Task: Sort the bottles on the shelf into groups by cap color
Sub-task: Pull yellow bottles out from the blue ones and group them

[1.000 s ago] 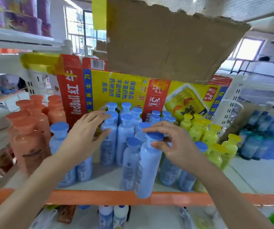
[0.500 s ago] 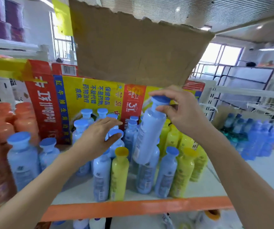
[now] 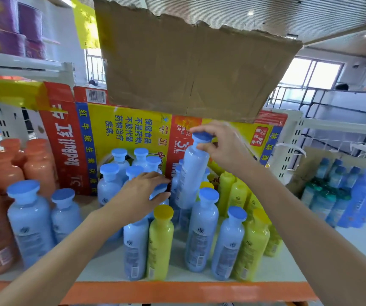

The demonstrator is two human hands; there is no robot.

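My right hand pinches a blue-capped bottle at the neck, thumb under its flat round cap and fingers over the top. Its pale blue body hangs tilted below my grip, raised among the standing bottles (blue and yellow mixed). Down-left of that grip, my left hand rests loose, fairly straight fingers against another blue cap. A yellow-capped bottle stands just beneath it.

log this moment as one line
right hand: grips blue cap of pale blue plastic bottle, held above shelf | left hand: touches standing blue-capped bottle | unsorted: yellow plastic bottle among blue
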